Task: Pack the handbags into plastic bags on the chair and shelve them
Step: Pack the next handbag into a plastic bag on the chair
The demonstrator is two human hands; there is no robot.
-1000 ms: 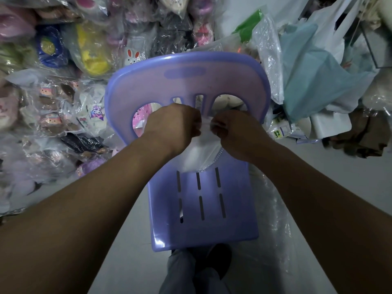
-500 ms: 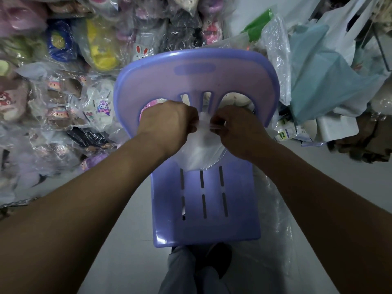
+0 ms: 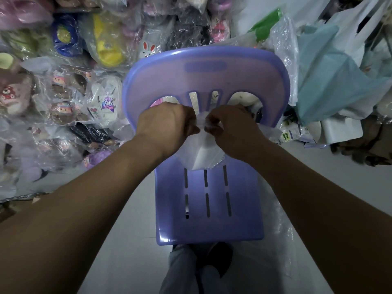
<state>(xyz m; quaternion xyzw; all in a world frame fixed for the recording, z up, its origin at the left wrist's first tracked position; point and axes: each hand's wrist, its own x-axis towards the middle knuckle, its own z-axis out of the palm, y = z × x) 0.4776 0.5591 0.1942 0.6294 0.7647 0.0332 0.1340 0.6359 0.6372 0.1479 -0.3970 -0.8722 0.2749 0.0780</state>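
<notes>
A purple plastic chair (image 3: 209, 211) stands in front of me with its back rest facing away. On the rear of its seat lies a white handbag inside a clear plastic bag (image 3: 201, 154), a bead chain showing at its right edge. My left hand (image 3: 167, 127) and my right hand (image 3: 231, 128) meet above it, and both pinch the gathered top of the plastic bag between curled fingers. Most of the handbag is hidden under my hands.
Shelves at the left and back hold several plush bags wrapped in plastic (image 3: 106, 47). A heap of teal and white carrier bags (image 3: 331, 81) lies at the right. Clear plastic sheeting (image 3: 284, 240) covers the floor right of the chair. My legs (image 3: 191, 270) show below the seat.
My hands have stayed together on the bag's top, with the fingers shifting slightly. The view has drifted a little; the chair and bag have not moved.
</notes>
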